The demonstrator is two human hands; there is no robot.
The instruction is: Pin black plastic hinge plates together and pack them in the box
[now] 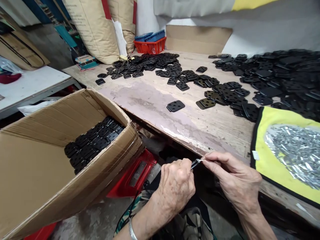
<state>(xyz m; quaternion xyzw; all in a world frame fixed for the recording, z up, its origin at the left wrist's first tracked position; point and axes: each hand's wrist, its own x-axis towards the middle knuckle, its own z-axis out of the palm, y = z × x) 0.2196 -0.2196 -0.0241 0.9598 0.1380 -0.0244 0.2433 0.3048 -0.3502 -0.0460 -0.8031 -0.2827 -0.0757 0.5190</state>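
Low over the front edge of the workbench, my left hand (176,181) is closed round a black plate (195,163), mostly hidden in the fist, with a narrow end sticking out. My right hand (233,176) pinches a small silver pin (200,160) between thumb and fingertips, right at that end of the plate. Whether the pin sits in the plate cannot be made out. Many similar pins (295,150) lie heaped on a yellow cloth (262,146) to the right. A single black plate with holes (175,106) lies on the bench ahead of my hands.
To the left stands an open cardboard box (32,173) with rows of stacked black plates (93,143) inside. Loose plates (282,73) are piled across the back and right of the workbench (150,96). Behind them are a red basket (151,46) and large paper sacks (92,30).
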